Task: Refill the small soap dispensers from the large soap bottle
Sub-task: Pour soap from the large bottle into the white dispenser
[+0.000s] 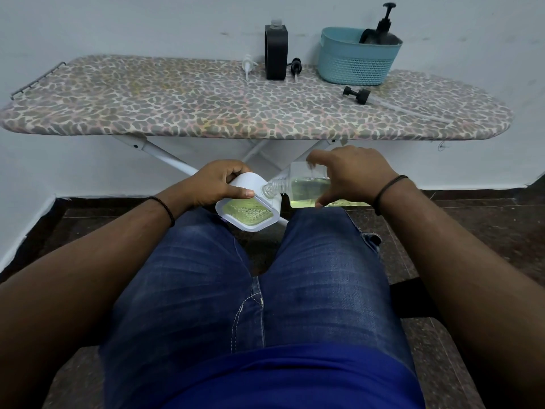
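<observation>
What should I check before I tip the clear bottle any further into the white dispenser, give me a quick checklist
1. Left hand grips the white dispenser: ok.
2. Right hand holds the clear bottle on its side: ok.
3. Bottle neck meets the dispenser's top: ok; whether it sits in the opening, cannot tell.
4. Yellow-green liquid left in the bottle: ok.
5. Room left in the dispenser: cannot tell; its window shows yellow-green most of the way.
6. Surface underneath: not ok; the pour is over the jeans, not the ironing board.
</observation>
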